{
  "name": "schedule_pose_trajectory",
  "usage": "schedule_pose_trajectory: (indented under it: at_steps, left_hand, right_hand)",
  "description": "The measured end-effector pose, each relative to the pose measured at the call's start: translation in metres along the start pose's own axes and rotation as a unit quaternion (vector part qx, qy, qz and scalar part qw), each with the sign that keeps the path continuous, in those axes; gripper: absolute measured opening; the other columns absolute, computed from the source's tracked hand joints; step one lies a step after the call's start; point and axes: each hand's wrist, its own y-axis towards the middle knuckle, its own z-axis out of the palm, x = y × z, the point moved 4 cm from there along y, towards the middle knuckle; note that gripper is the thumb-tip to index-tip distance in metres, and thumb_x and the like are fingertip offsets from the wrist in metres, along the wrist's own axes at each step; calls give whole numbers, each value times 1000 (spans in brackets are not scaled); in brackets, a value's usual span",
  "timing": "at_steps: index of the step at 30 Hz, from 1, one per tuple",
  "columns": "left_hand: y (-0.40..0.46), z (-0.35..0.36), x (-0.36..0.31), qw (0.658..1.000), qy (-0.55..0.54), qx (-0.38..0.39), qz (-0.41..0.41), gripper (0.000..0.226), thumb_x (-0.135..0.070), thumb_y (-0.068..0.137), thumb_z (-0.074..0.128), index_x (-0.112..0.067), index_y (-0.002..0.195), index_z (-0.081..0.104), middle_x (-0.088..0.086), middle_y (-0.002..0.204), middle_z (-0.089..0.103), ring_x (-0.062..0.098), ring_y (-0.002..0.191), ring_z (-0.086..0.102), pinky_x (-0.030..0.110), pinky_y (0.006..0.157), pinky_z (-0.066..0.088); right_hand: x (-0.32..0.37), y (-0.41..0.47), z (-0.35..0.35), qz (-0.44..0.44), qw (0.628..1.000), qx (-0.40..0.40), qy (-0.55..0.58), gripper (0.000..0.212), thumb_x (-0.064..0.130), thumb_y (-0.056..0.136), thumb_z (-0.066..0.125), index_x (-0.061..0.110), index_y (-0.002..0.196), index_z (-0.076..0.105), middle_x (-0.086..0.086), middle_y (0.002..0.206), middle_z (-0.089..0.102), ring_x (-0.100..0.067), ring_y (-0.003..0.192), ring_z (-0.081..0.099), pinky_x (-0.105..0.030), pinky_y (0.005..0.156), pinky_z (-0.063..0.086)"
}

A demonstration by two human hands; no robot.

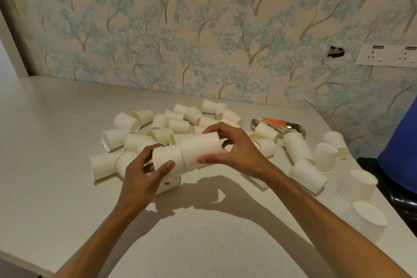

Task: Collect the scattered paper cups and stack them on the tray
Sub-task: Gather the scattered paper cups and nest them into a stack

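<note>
Several white paper cups lie scattered on their sides over the white table. Both hands hold a nested stack of cups sideways above the table. My left hand grips the stack's left end. My right hand grips a single cup fitted over the stack's right end. A patterned tray with an orange patch lies at the back right, partly hidden behind cups. More cups stand or lie to the right.
A wall with tree-patterned wallpaper runs behind the table. A switch plate is mounted at the right. A blue object over something black stands beyond the table's right edge. The table's front edge runs at lower left.
</note>
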Motion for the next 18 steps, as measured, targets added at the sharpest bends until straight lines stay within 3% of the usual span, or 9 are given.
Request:
schedule_pose_trajectory:
  at_steps: [3, 5, 7, 10, 13, 15, 18]
  left_hand:
    - [6, -3, -2, 1000, 3, 20, 11, 70, -62, 58, 63, -28, 119, 55, -11, 109, 60, 28, 105, 58, 50, 86, 57]
    - [12, -9, 0, 1000, -2, 9, 11, 73, -62, 60, 63, -24, 121, 57, -3, 114, 61, 28, 106, 58, 50, 86, 57]
    - [16, -22, 5, 1000, -11, -10, 5, 74, -61, 62, 63, -20, 123, 59, 0, 116, 62, 27, 106, 60, 46, 84, 59]
    - [24, -47, 14, 999, -28, -28, 13, 63, -57, 66, 64, -21, 117, 60, -1, 111, 65, 21, 101, 63, 25, 70, 61]
    - [33, -65, 24, 999, -22, -28, 12, 67, -55, 69, 64, -14, 121, 60, 6, 117, 64, 25, 103, 63, 43, 80, 61]
    - [38, -73, 28, 999, -23, -26, 14, 67, -54, 70, 64, -13, 122, 59, 6, 116, 64, 24, 103, 63, 48, 84, 59]
    - [43, -81, 33, 999, -24, -21, 18, 66, -54, 70, 64, -14, 123, 59, 6, 116, 64, 25, 103, 63, 51, 84, 58]
  right_hand:
    - [3, 10, 33, 12, 999, 36, 3, 41, 56, 72, 76, 39, 108, 66, 19, 108, 65, -6, 99, 62, -29, 72, 58]
    - [-6, 17, 51, 58, 997, 21, 42, 34, 65, 86, 49, 46, 108, 66, 16, 114, 65, -12, 105, 60, -43, 82, 56]
    - [-21, 18, 63, 102, 993, -13, 62, 39, 59, 93, 30, 47, 110, 63, 13, 116, 66, -13, 107, 60, -45, 87, 53]
    - [-39, 8, 82, 79, 991, 33, -108, 42, 57, 88, 45, 43, 127, 52, 20, 126, 60, 3, 109, 54, -31, 93, 45]
    - [-53, 3, 106, 35, 955, 108, -274, 68, 62, 77, 66, 42, 138, 42, 12, 140, 52, -6, 120, 48, -29, 94, 41]
    - [-56, 5, 114, 40, 955, 110, -272, 70, 56, 75, 73, 41, 136, 45, 12, 139, 53, -7, 120, 50, -32, 96, 43]
    - [-53, 5, 107, 90, 983, 45, -152, 66, 51, 67, 83, 42, 125, 53, 23, 124, 59, 1, 108, 55, -25, 90, 49]
